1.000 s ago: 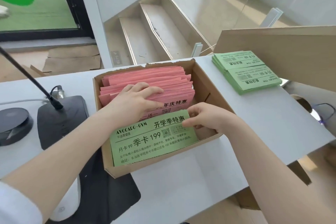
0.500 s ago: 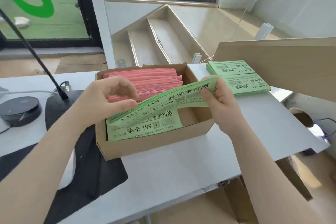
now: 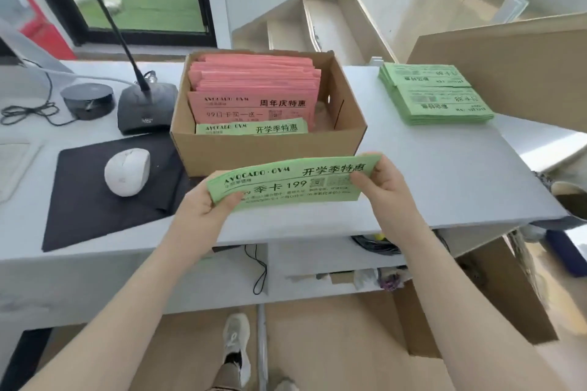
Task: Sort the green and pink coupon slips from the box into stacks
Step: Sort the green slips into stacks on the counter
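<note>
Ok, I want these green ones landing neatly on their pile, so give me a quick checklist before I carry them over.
1. Both ends held: ok. Left hand and right hand each pinch an end of the green slips.
2. Slips clear of the box: ok, held in front of its near wall.
3. Bundle squared: cannot tell; the lower edges look slightly fanned.
4. Green stack reachable: ok, it lies uncovered on the desk, right of the box.
5. No pink mixed in: cannot tell; only the top slip shows.
6. Greens left in box: not ok, one green slip remains before the pink slips.
</note>
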{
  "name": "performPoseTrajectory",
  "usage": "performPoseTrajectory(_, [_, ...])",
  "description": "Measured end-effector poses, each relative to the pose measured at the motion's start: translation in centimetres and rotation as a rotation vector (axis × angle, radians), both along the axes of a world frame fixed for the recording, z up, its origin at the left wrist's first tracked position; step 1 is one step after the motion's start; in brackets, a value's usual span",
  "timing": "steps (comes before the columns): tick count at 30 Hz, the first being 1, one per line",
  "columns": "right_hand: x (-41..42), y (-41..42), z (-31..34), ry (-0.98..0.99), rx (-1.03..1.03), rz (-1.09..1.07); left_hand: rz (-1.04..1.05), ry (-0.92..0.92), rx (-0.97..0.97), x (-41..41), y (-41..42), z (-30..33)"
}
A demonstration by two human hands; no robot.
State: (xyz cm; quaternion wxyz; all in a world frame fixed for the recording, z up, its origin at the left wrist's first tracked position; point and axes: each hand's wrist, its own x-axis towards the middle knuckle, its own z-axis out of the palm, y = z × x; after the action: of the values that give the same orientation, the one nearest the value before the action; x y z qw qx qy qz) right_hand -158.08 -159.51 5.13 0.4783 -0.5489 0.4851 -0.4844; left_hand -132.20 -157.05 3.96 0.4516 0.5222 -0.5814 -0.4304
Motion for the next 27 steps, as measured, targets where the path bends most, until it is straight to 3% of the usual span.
performPoseTrajectory(5, [0.7,2.5,-4.3,0.062,0.18,0.064,0.082,0.114,0.071,0.5,2.3,-3.5])
performPoseTrajectory(10, [1.1,2.6,-3.2,0.071,0.076,0.029,0.125,0.157,-0.015,-0.1,2.4,-2.6])
performPoseTrajectory(17, [1.8,2.2,-4.4,0.208,0.131,0.039,0.115,0.011,0.006,0.1,1.6,-3.9])
performPoseTrajectory(23, [1.2,1.7,-1.5,0.202,0.011,-0.301,0.006,-0.187,-0.304,0.8,-0.6,-0.3])
performPoseTrajectory(27, [1.5,0.7,0.8,0.582,-0.27,-0.551,-0.092,-0.24,-0.477,0.8,-3.8,2.2])
